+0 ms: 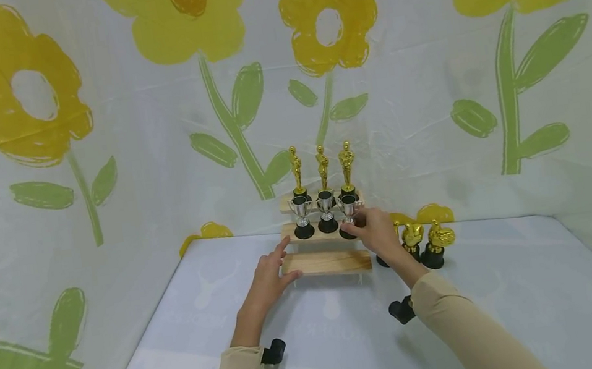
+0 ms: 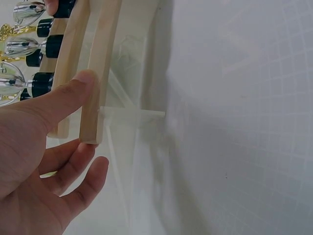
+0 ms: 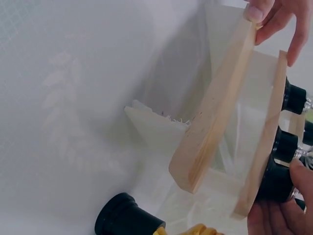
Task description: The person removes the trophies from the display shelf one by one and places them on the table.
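Note:
My right hand [image 1: 378, 233] pinches a silver trophy cup [image 1: 348, 205] near its black base, at the right end of the middle step of a wooden display stand [image 1: 325, 261]. In the right wrist view, that black base [image 3: 275, 182] meets the board, thumb on one side and fingers on the other. My left hand [image 1: 269, 278] holds the stand's left end; the left wrist view shows its thumb on the lowest board [image 2: 100, 73] and fingers around the end. Two more silver cups [image 1: 302, 215] [image 1: 326, 210] stand along the middle step. Several gold figurine trophies [image 1: 323, 168] stand on the top step.
Gold trophies on black bases [image 1: 434, 244] stand on the table right of the stand, partly hidden by my right arm. A flower-print curtain [image 1: 408, 101] hangs directly behind. The pale table cover [image 1: 339, 341] stretches in front of the stand.

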The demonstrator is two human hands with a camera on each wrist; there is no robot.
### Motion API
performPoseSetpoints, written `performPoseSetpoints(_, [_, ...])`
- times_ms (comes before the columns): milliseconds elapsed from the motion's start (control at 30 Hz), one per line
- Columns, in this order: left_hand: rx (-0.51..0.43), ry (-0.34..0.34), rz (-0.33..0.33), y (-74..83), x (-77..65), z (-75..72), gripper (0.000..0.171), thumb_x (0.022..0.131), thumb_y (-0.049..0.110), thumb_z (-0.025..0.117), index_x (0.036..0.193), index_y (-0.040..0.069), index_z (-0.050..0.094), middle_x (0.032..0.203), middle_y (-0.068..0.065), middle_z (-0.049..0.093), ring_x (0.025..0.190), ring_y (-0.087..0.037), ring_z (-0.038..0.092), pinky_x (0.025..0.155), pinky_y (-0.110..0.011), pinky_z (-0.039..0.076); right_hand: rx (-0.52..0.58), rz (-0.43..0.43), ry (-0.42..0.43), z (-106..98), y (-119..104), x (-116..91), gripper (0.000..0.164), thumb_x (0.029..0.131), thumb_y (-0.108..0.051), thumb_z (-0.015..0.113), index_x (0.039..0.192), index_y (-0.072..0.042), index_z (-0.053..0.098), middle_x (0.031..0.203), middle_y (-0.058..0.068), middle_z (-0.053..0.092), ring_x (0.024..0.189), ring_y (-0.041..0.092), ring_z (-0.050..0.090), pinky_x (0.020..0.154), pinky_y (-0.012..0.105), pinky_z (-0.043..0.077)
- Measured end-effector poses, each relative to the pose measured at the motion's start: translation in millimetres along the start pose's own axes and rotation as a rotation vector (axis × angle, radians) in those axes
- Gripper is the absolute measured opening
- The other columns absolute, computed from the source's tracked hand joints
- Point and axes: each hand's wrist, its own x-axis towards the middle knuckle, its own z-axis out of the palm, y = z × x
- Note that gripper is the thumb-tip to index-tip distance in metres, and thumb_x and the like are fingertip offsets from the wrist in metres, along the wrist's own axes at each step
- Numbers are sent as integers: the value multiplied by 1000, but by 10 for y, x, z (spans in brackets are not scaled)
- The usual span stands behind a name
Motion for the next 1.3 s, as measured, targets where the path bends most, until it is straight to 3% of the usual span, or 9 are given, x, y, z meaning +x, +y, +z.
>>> performPoseSetpoints(267, [-3, 0, 1, 6, -6, -12, 81, 82, 23, 79, 151, 16, 38, 127, -19, 64, 106, -30, 58, 88, -45, 51, 19, -24, 11, 19, 14, -60, 21, 88, -27, 75, 82, -7, 69, 72, 7, 69, 59, 15, 53, 54, 26, 42])
performPoseSetpoints(967, [0, 3, 19, -8, -14, 21, 82, 82, 25, 80, 151, 16, 38, 126, -20, 65, 106, -32, 60, 88, -47, 52, 54, -74, 31, -45, 116, -364, 17, 83, -25, 79, 89, -10, 73, 85, 5, 71, 79, 17, 68, 71, 32, 58])
performPoseSetpoints(1300, [13, 2, 4, -16, -7, 11, 81, 82, 25, 79, 151, 15, 38, 127, -19, 65, 106, -31, 60, 89, -46, 52, 20, -81, 49, -172, 279, -533, 17, 82, -22, 80, 90, -10, 72, 84, 6, 73, 74, 14, 65, 64, 24, 54])
